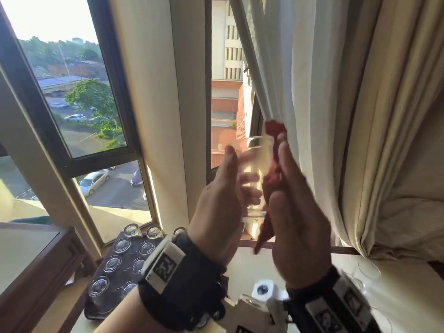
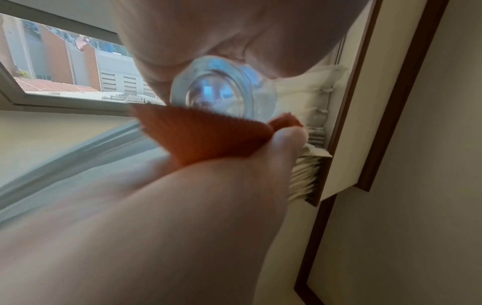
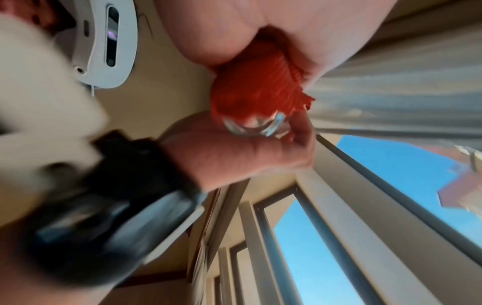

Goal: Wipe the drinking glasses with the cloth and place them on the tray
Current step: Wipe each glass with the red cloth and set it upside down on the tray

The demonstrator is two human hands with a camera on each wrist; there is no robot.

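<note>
While the left hand (image 1: 221, 186) holds the glass (image 1: 254, 179) up at chest height before the window (image 1: 72, 97), the right hand (image 1: 295, 212) works the red cloth (image 1: 272, 169) against its far side. The left hand's fingers curl round the glass body, thumb extended upward along the near wall; this grip appears meant to steady the glass against the wiping pressure. From the left wrist view the thick base (image 2: 224, 90) points toward the camera, so the glass is held roughly upright with mouth away from the wrist. The right hand's fingers lie long and together, pressing the cloth flat to the glass, with the thumb pinching a fold; a tuft of cloth stands above the rim and a tail hangs below the base. Raising the piece toward daylight probably helps show smears, though that is a judgement.

Below and to the left, the dark tray (image 1: 96, 306) rests on the ledge by the window. It carries several glasses (image 1: 113, 263) standing inverted in rows, bases up; a few more (image 1: 132, 230) stand at its far edge, whether on the tray or just off it cannot be told. Nothing is seen inside any of them. The held glass looks empty. Wiping is under way; placing is not yet done. Motion blur limits finer detail.
</note>
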